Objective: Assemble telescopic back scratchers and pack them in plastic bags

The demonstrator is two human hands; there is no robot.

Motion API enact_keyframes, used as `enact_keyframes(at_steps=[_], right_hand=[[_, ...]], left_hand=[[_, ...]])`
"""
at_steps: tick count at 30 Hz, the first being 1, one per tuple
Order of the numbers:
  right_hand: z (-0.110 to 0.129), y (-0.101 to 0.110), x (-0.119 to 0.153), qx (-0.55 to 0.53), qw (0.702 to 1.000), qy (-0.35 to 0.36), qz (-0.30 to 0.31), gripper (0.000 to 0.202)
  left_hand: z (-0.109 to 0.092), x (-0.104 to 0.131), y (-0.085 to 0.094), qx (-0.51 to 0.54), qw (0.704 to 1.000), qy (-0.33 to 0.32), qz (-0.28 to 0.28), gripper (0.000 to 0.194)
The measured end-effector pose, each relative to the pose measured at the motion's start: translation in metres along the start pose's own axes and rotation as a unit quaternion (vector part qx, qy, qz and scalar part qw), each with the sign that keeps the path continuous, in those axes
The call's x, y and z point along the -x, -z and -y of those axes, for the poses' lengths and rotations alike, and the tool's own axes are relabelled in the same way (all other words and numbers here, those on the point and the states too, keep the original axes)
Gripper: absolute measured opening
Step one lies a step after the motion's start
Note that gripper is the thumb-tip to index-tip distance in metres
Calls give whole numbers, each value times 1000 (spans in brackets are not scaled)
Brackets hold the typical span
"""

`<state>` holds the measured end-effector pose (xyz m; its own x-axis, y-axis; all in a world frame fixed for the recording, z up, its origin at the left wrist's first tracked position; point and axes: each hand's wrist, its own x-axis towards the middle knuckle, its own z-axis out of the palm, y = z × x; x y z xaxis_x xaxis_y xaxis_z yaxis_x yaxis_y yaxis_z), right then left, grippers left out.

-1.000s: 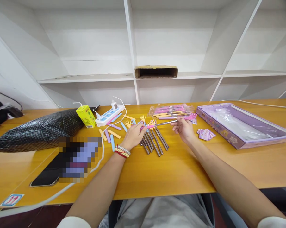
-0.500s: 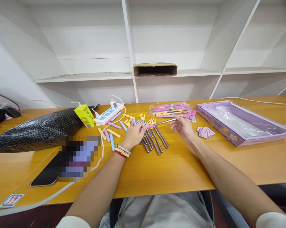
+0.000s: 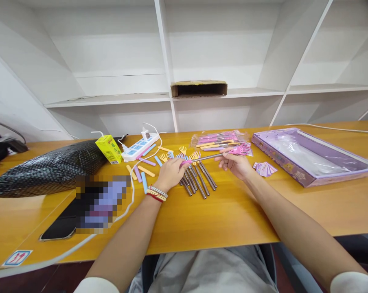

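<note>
A back scratcher point(image 3: 206, 158) with a metal rod, a pink grip and a pink claw is held level between both hands. My left hand point(image 3: 171, 174), with bracelets at its wrist, is closed round the pink grip. At the claw end, my right hand point(image 3: 235, 163) grips the rod close below the pink claw. Under the rod lie several metal-rod scratchers point(image 3: 199, 177) with yellow, blue and pink claws, their rods pointing towards me. Loose grips point(image 3: 146, 170) in yellow, purple and blue lie left of them.
Behind the pile lie bagged scratchers point(image 3: 220, 139). Small purple cards point(image 3: 265, 169) and a purple display box point(image 3: 309, 179) are on the right. Left are a power strip point(image 3: 141, 147), yellow drink carton point(image 3: 109, 149), black wrapped package point(image 3: 49, 169), phone point(image 3: 60, 215) and white cable point(image 3: 131, 199).
The scratcher's claw has turned and now shows broader, slightly lower. My right hand has shifted a little with it; my left hand stays on the grip.
</note>
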<state>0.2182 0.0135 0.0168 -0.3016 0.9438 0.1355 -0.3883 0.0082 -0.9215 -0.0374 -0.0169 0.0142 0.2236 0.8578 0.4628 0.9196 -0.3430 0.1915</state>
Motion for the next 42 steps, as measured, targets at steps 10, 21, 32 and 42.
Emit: enact_keyframes(at_steps=[10,21,32,42], right_hand=[[2,0,2,-14,997,-44,59,25],[14,8,-2,-43,998,-10,33,61],[3,19,-10,93,994,-44,-30,19],[1,12,-4,154,982,-90,63,24]], left_hand=[[-4,3,-5,52,996,-66,6,37],[9,-3,2,-1,999,-14,-40,31],[27,-4,-6,5,996,-32,-83,44],[22,-4,6,-170,985,29,-8,22]])
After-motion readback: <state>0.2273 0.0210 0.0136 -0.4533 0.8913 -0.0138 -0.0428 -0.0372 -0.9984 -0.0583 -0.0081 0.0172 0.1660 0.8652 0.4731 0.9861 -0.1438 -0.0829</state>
